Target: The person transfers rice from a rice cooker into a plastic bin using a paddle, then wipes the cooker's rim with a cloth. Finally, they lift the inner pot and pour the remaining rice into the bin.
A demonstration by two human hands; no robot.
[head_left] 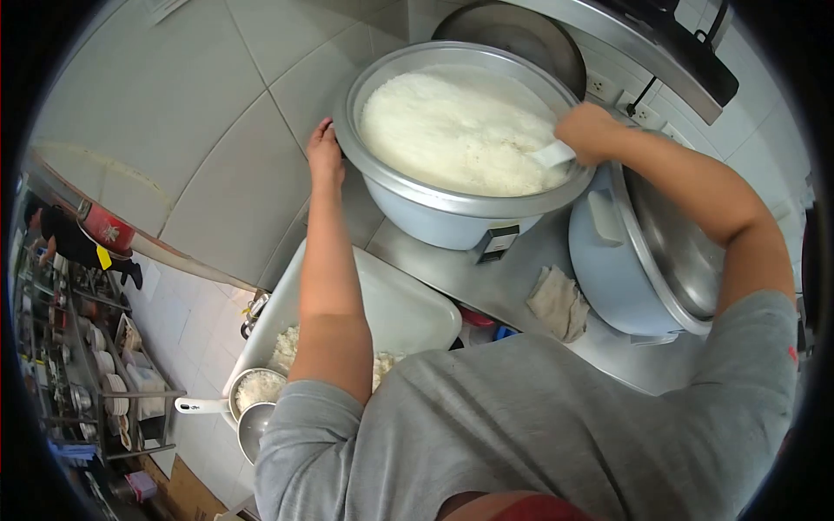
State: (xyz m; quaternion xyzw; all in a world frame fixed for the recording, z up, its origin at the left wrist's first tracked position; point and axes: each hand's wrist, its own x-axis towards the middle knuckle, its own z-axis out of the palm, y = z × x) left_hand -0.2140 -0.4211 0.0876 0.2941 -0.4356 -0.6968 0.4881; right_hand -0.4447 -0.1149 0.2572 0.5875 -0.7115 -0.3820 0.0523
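A large rice cooker [417, 204] stands on the metal counter, filled with white cooked rice [443, 122]. At its left side, my left hand [325, 158] grips the outer edge by the rim; some of its fingers are hidden. My right hand [589, 133], slightly blurred, is closed around the handle of a white rice paddle [553, 154]. The paddle's blade is pushed into the rice near the right rim. Below my left forearm sits a white tub [400, 291] with some rice in its near end.
A second cooker [599, 260] with a metal lid [682, 234] stands at the right. A folded cloth [559, 304] lies on the counter [512, 291]. A white-handled strainer [204, 405] with rice and a metal bowl [254, 430] rest at the tub. Shelves and another person [74, 239] are far left.
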